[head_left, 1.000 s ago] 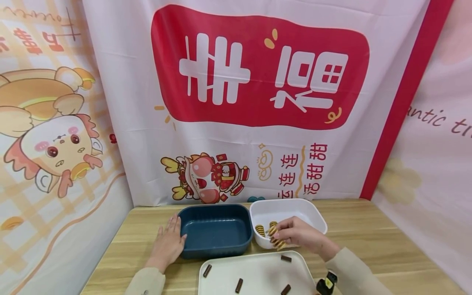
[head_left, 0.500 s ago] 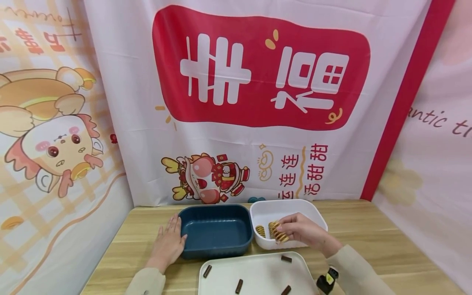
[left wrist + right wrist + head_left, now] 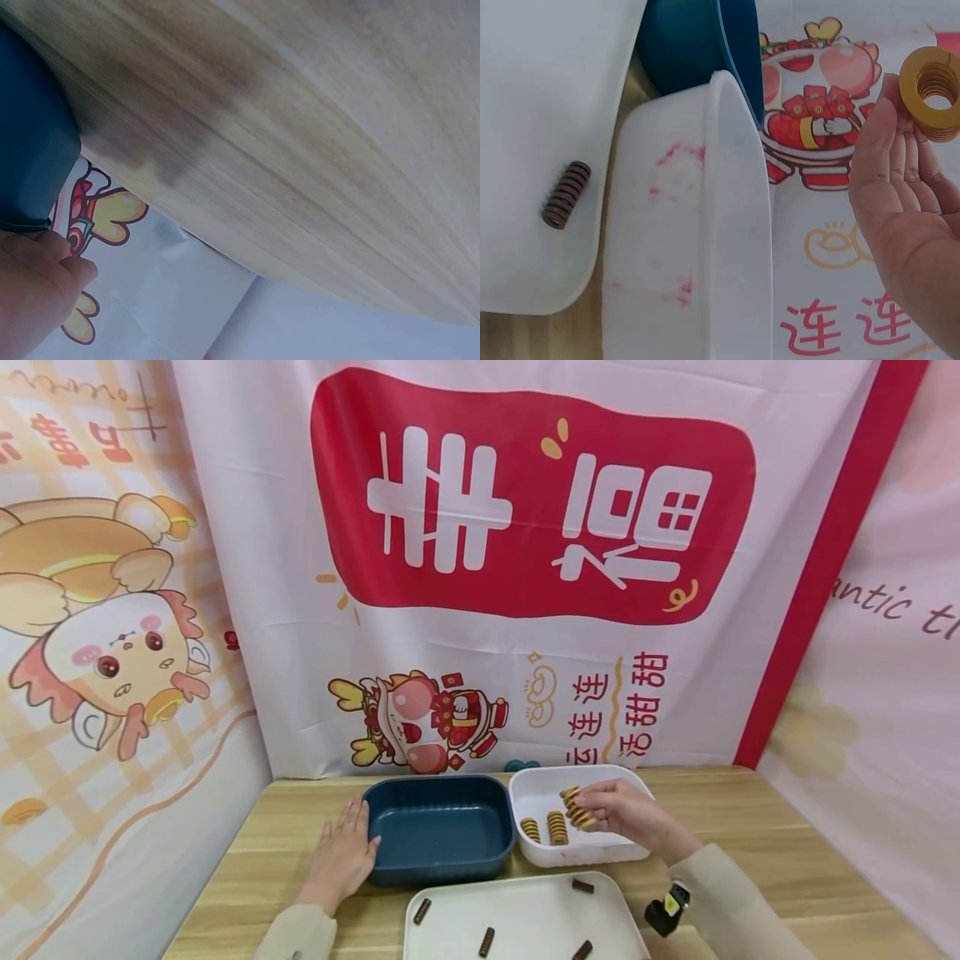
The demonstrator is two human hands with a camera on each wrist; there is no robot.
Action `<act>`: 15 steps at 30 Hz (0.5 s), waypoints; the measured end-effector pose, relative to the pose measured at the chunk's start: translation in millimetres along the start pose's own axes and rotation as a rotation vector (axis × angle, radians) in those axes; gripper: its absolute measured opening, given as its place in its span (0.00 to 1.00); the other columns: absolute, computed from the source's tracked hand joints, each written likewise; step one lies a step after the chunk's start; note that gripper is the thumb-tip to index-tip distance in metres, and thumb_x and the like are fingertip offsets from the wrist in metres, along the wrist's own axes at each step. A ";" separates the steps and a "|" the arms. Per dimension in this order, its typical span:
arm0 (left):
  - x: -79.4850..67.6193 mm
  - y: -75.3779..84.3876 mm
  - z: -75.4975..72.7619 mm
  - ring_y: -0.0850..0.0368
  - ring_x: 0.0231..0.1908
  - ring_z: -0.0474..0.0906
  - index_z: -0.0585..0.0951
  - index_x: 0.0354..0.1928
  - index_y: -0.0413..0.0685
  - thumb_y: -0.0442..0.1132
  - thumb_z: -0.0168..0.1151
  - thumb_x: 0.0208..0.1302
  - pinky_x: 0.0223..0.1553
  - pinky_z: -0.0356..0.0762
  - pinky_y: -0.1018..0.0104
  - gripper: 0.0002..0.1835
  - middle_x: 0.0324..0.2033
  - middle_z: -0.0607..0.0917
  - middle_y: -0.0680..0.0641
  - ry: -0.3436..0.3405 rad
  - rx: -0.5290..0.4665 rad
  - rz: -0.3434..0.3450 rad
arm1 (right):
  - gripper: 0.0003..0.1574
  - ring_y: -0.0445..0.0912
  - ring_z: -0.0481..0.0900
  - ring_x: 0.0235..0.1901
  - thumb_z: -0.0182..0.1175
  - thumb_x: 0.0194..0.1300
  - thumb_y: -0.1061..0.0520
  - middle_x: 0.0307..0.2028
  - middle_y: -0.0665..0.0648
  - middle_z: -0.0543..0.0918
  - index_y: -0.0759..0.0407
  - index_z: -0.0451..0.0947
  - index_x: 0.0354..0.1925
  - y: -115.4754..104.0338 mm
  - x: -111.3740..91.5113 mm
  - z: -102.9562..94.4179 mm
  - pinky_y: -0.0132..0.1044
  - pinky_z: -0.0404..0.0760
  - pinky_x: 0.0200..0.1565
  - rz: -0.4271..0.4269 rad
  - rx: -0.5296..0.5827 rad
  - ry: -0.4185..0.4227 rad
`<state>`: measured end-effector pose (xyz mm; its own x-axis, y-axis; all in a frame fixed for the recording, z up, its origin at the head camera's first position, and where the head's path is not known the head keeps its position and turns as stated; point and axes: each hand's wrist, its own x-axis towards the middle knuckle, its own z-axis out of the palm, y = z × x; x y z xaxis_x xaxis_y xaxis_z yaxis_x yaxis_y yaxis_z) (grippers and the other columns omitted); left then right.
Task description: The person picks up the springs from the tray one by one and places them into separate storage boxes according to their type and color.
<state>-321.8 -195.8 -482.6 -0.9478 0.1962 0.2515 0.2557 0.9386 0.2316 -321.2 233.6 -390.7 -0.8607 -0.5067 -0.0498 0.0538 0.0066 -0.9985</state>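
Observation:
A yellow coil spring (image 3: 578, 808) is pinched between the thumb and fingers of my right hand (image 3: 626, 812), over the white tub (image 3: 551, 857). In the right wrist view, its round end (image 3: 928, 94) faces the camera, held at the fingertips. A second yellow spring (image 3: 557, 828) and a third yellow spring (image 3: 529, 829) are in the left part of that tub. My left hand (image 3: 341, 853) rests with fairly straight fingers against the left wall of the dark blue tub (image 3: 442, 870). In the left wrist view, the fingers (image 3: 56, 259) touch the tub wall (image 3: 37, 142).
In front of the tubs lies a cream tray (image 3: 525, 918) with several brown springs, one brown spring (image 3: 582, 887) near its back right. Both tubs stand side by side on a wooden table (image 3: 750, 827). A printed cloth (image 3: 480, 643) hangs behind the table.
My right hand has carried the yellow spring from the white tub's front rim up and back over its inside. Another spring there shows more fully. The left hand has stayed put.

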 end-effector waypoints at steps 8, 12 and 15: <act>0.9 -0.6 1.1 0.34 0.68 0.48 0.56 0.66 0.23 0.43 0.49 0.69 0.64 0.45 0.35 0.33 0.68 0.53 0.29 -0.002 0.007 0.000 | 0.14 0.40 0.83 0.31 0.50 0.68 0.64 0.32 0.54 0.85 0.58 0.83 0.35 3.0 7.7 -17.3 0.34 0.82 0.38 0.022 0.048 0.050; 1.4 -0.7 1.6 0.34 0.68 0.48 0.56 0.66 0.23 0.43 0.49 0.69 0.63 0.46 0.35 0.33 0.68 0.53 0.29 -0.002 0.007 0.001 | 0.13 0.41 0.83 0.30 0.50 0.68 0.64 0.31 0.55 0.85 0.59 0.82 0.34 6.1 11.3 -23.8 0.34 0.82 0.39 0.046 0.071 0.100; 1.4 -0.9 1.8 0.34 0.68 0.48 0.56 0.66 0.23 0.43 0.49 0.69 0.63 0.46 0.35 0.33 0.68 0.53 0.28 -0.004 0.007 0.000 | 0.11 0.41 0.83 0.28 0.50 0.68 0.65 0.30 0.55 0.85 0.60 0.80 0.34 9.1 13.7 -28.1 0.34 0.82 0.38 0.057 0.075 0.145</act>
<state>-323.7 -195.9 -484.1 -0.9486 0.1972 0.2476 0.2542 0.9407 0.2246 -346.6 250.9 -401.0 -0.9188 -0.3776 -0.1146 0.1378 -0.0350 -0.9898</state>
